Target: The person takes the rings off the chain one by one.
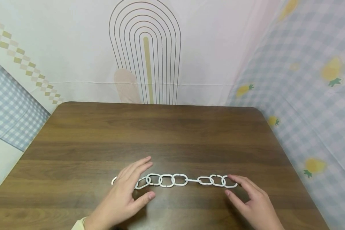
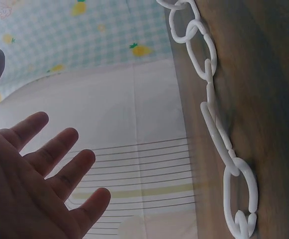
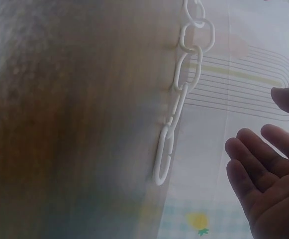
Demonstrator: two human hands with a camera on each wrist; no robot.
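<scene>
A white plastic chain (image 1: 166,181) of several oval links lies stretched from left to right on the brown wooden table. My left hand (image 1: 123,191) is over the chain's left part, fingers extended and thumb apart, hiding some links in the head view. At the other end, my right hand (image 1: 254,199) has its fingertips right at the last link (image 1: 230,186), with thumb and fingers spread. In the left wrist view the left hand (image 2: 45,174) shows straight, spread fingers beside the chain (image 2: 216,134). The right wrist view shows the right hand (image 3: 268,179) holding nothing, apart from the chain (image 3: 188,69).
The wooden table (image 1: 161,134) has rounded far corners. Behind it hangs a pale cloth (image 1: 207,48) with an arch pattern. Checked cloth with pineapple prints (image 1: 304,105) runs along the right side, and blue checked cloth (image 1: 11,105) hangs at the left.
</scene>
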